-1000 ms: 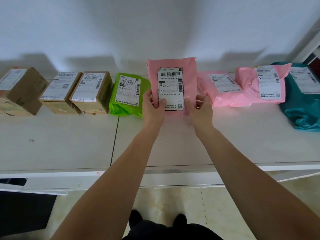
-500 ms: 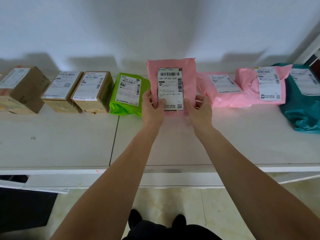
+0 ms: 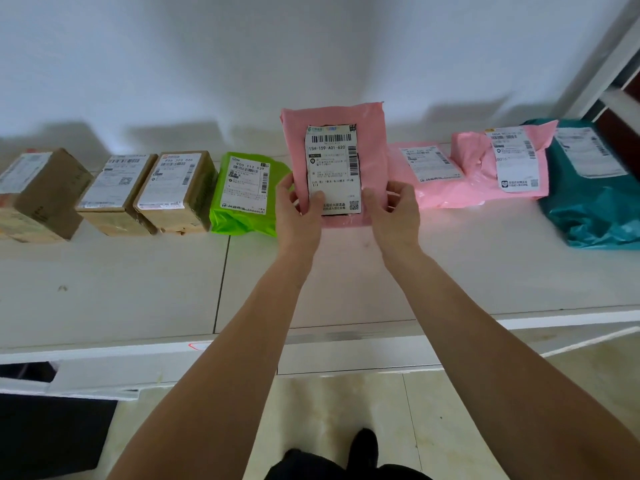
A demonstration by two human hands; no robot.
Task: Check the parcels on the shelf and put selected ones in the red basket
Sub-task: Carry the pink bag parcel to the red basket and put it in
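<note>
Both the left hand (image 3: 300, 216) and right hand (image 3: 394, 216) gripped an upright pink plastic mailer parcel (image 3: 334, 161) over the white shelf (image 3: 138, 292); its white label (image 3: 333, 169) read "15H-159-A01-620".

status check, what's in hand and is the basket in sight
Left hand and right hand both grip pink parcel, upright, label facing camera. Red basket not in view. Green parcel close on the left.
</note>
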